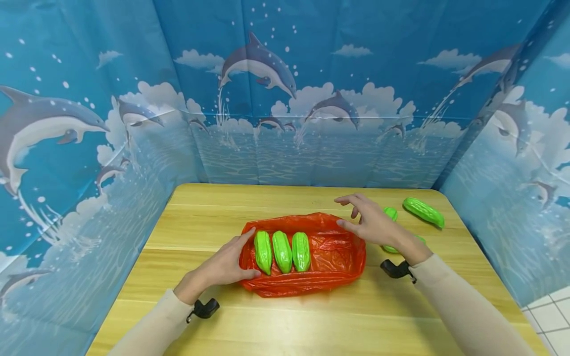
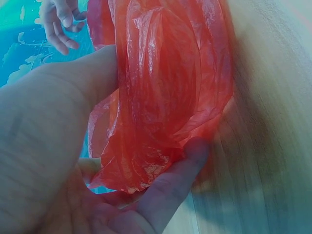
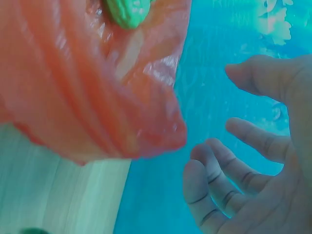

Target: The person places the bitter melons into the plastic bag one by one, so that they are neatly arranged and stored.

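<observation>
A red plastic bag (image 1: 307,287) lies on its side of the table with its mouth spread wide. Three glossy, ridged green bitter melons (image 1: 282,251) lie side by side in its left half. At the bag's left end, my left hand (image 1: 222,262) holds the edge; in the left wrist view the thumb goes over the rim while fingers (image 2: 168,187) press the outside. My right hand (image 1: 371,222) hovers over the bag's right end, fingers spread and loosely bent, holding nothing. In the right wrist view a gap separates its fingertips from the red plastic.
To the right of the bag, a bitter melon (image 1: 424,211) lies at a slant near the table's back right. More green ones (image 1: 391,213) are partly hidden behind my right hand and wrist. A dolphin-print curtain (image 1: 285,148) encloses the wooden table (image 1: 303,329) at the back and sides.
</observation>
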Motion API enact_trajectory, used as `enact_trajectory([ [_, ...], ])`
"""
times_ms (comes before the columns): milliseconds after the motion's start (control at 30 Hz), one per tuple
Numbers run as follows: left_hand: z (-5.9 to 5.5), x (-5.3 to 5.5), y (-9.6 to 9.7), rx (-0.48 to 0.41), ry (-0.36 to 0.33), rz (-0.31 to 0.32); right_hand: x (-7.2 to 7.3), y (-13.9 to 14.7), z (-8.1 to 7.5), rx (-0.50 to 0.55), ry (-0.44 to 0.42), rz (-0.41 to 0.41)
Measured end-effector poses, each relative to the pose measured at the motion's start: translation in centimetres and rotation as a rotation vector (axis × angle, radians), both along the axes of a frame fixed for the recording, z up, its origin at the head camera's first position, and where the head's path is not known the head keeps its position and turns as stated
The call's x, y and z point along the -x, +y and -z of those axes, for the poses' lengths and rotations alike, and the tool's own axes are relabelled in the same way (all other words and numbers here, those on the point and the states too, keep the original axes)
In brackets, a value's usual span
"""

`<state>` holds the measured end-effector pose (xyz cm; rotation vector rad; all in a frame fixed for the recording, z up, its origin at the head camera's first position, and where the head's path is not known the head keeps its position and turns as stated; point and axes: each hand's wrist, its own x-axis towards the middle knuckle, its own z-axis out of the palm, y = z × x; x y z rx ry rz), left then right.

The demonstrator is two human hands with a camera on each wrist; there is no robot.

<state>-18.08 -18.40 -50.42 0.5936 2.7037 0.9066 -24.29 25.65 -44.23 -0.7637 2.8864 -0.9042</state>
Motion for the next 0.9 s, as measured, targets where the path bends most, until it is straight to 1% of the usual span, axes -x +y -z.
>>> enact_trajectory([
  [200,0.0,0.0,0.0,0.012,0.005,-0.004,0.5,1.9,0.4,0.008,0.003,0.041],
  [333,0.0,0.0,0.0,0.009,-0.003,-0.006,0.9,3.4,0.8,0.002,-0.005,0.085],
  [433,0.0,-0.1,0.0,0.004,-0.005,-0.011,1.1,4.7,1.3,-0.009,-0.014,0.124],
  [633,0.3,0.0,0.0,0.007,-0.015,-0.024,1.2,7.1,2.3,-0.018,-0.016,0.176],
  [767,0.4,0.0,0.0,0.006,-0.017,-0.027,1.5,8.7,3.1,-0.032,-0.054,0.209],
  [900,0.5,0.1,-0.1,0.008,-0.012,-0.028,2.1,10.2,3.4,-0.042,-0.107,0.239],
])
